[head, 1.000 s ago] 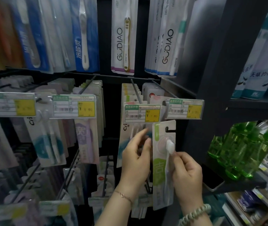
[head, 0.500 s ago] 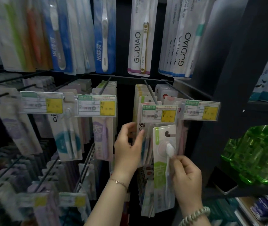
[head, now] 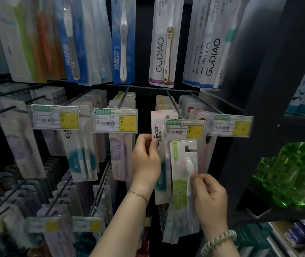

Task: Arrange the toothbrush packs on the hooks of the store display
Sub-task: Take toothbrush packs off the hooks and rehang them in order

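Note:
My right hand (head: 210, 199) holds a green-and-white toothbrush pack (head: 182, 182) upright, its hang slot just below a price tag (head: 185, 129). That tag sits at the tip of a black hook (head: 174, 103) in the middle row. My left hand (head: 145, 160) pinches the left edge of a white pack with a teal circle (head: 156, 130) that hangs on the same hook. More packs hang behind it on the hook.
Rows of hooks with toothbrush packs and price tags (head: 115, 120) fill the display to the left and above. A dark upright post (head: 255, 89) bounds the right side. Green bottles (head: 287, 173) stand on a shelf at the right.
My left hand has risen and taken hold of the hanging white pack's edge. The green pack in my right hand has come up closer to the price tag. The view shifted left.

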Motion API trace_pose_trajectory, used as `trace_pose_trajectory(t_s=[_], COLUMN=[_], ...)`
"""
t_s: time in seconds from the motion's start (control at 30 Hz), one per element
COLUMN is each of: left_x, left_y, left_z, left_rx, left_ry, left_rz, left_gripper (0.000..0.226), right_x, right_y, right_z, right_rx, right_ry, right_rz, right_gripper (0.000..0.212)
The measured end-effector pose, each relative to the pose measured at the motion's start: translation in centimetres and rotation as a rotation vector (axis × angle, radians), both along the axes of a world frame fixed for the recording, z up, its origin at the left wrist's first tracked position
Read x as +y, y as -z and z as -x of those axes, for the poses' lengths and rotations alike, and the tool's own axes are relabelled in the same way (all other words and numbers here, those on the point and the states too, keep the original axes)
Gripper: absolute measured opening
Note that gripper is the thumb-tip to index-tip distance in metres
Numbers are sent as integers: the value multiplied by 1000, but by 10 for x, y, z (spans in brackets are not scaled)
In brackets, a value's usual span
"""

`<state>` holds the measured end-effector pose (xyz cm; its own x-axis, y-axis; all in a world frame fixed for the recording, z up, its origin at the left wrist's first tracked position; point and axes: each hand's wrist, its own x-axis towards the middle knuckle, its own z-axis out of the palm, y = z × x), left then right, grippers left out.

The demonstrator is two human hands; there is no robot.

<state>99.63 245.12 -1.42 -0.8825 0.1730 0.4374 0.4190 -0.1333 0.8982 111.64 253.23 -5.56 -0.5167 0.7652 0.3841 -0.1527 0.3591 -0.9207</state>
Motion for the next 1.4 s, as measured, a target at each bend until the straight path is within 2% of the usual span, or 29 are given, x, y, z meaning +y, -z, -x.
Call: trace_pose_trajectory(t_s=[0.17,0.33,0.53,0.77,1.07,1.4], left_x=[-14,-35,-65,-109,-168,-186], left_y=[2,8,16,21,20,20], left_z=[-7,-12,-6,8,21,18], left_rx=[-34,47,82,13,-17,-9], left_ry=[-1,21,-78,-189,-375,-413], left_rz=[-7,-12,-25,-53,-69,-67], left_gripper=[16,12,12,13,12,15], right_x=[-1,-7,-26,-51,-72,-87], right_y=[3,7,7,5,-25,-46], right_z=[4,15,33,59,92,104], right_rx=[5,9,41,1,-125,10], right_ry=[-5,-34,-95,-168,-173,-121], right_rz=[21,17,41,16,-259,-205], right_gripper=[33,32,29,32,32,32])
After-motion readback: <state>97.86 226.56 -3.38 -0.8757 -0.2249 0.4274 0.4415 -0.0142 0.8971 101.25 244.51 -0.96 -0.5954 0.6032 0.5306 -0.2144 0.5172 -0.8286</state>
